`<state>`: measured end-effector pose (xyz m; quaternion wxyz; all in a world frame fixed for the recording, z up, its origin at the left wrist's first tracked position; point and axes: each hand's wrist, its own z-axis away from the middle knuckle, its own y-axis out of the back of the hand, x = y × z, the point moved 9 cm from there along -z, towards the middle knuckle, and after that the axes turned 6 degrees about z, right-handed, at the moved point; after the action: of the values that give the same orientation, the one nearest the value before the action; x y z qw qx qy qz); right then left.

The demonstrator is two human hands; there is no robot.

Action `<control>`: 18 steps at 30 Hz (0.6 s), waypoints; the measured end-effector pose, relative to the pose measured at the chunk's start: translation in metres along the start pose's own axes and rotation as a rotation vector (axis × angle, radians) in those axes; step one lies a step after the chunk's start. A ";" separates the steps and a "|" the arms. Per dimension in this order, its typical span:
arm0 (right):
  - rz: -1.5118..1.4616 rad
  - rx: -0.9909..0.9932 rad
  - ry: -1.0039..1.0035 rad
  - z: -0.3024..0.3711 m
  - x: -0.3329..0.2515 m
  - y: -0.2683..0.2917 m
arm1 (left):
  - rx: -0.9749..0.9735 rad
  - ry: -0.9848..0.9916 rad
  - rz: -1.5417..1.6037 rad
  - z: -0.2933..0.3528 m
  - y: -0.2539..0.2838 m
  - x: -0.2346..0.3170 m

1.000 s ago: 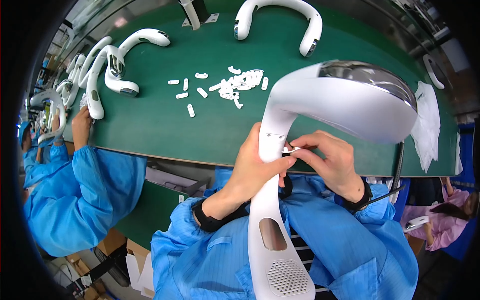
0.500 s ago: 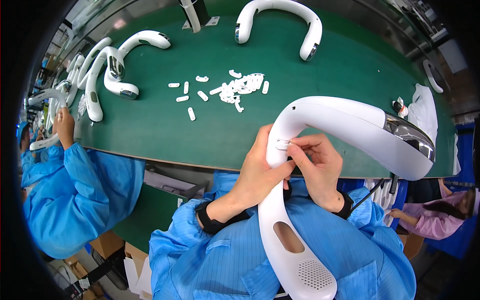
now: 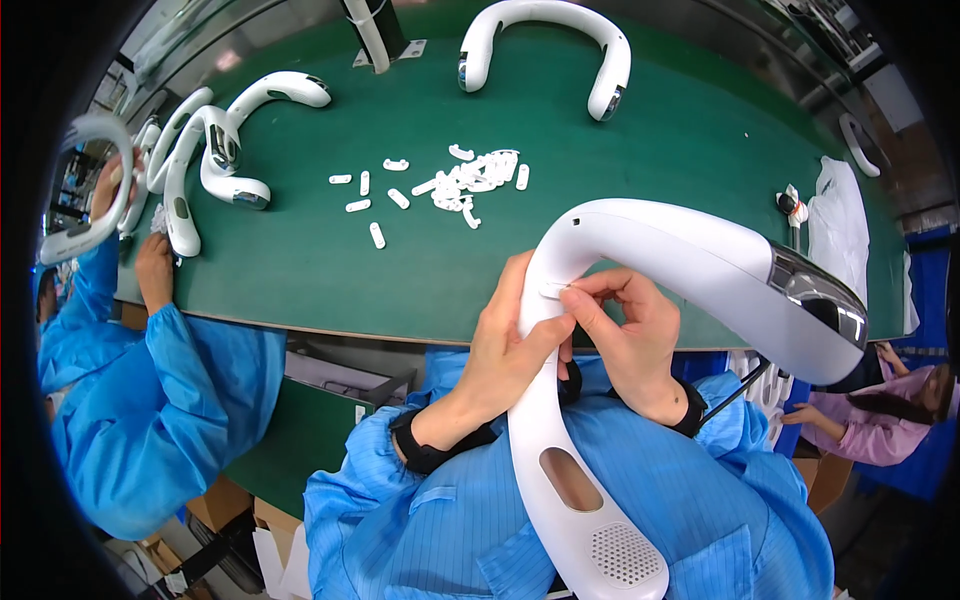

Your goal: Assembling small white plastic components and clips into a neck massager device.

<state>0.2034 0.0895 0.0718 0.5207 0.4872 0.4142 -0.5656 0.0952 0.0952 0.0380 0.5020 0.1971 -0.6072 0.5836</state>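
Note:
A large white U-shaped neck device (image 3: 660,232) lies across my front, one arm reaching right to a chrome-covered end, the other curving down to a perforated grille and an oval window. My left hand (image 3: 500,350) is wrapped round its bend from the left, thumb across the front. Against the same spot, my right hand (image 3: 630,335) pinches a small white oval cap (image 3: 551,291) between thumb and forefinger. The fingertips partly cover the cap, so how it seats cannot be told. Beyond my hands lies a pile of similar small white caps (image 3: 480,180).
On the green table (image 3: 330,290) another U-shaped device (image 3: 550,12) lies at the back, with several more heaped at left. A white bag (image 3: 838,225) and a metal-shafted tool (image 3: 795,212) lie at right. Co-workers sit left, in a blue sleeve (image 3: 185,360), and right, in pink (image 3: 870,420).
The cap now sits flatter against the device, with my right fingers still on it. The device has shifted slightly left in view. At left, the co-worker has lifted a device and reached toward the table.

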 end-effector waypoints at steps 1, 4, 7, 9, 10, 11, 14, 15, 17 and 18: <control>0.016 0.022 -0.089 0.000 0.004 0.000 | -0.015 -0.015 -0.014 0.001 -0.001 0.001; 0.345 0.057 0.502 -0.001 -0.005 0.014 | -0.061 -0.074 -0.068 0.000 -0.003 0.010; 0.478 0.075 0.606 0.004 -0.023 0.008 | -0.090 -0.141 -0.136 0.000 -0.005 0.017; 0.477 0.086 0.617 0.007 -0.024 0.009 | -0.099 -0.160 -0.163 0.002 -0.007 0.018; 0.424 0.034 0.457 0.001 -0.011 0.011 | -0.089 -0.157 -0.168 0.002 -0.006 0.018; 0.369 -0.016 0.295 -0.003 0.000 0.011 | -0.082 -0.151 -0.173 0.003 -0.006 0.018; 0.342 -0.149 0.189 -0.005 -0.008 0.000 | -0.062 -0.134 -0.190 0.004 -0.006 0.016; 0.378 -0.170 0.294 -0.002 -0.016 -0.002 | -0.056 -0.128 -0.196 0.004 -0.006 0.016; 0.078 -0.115 0.110 -0.010 0.016 0.006 | -0.065 -0.170 -0.211 0.003 -0.009 0.019; 0.075 -0.115 0.108 -0.009 0.018 0.006 | -0.081 -0.168 -0.192 0.003 -0.008 0.018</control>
<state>0.2112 0.0945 0.0528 0.5454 0.5015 0.4550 -0.4940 0.0931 0.0965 0.0578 0.5104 0.2820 -0.6487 0.4891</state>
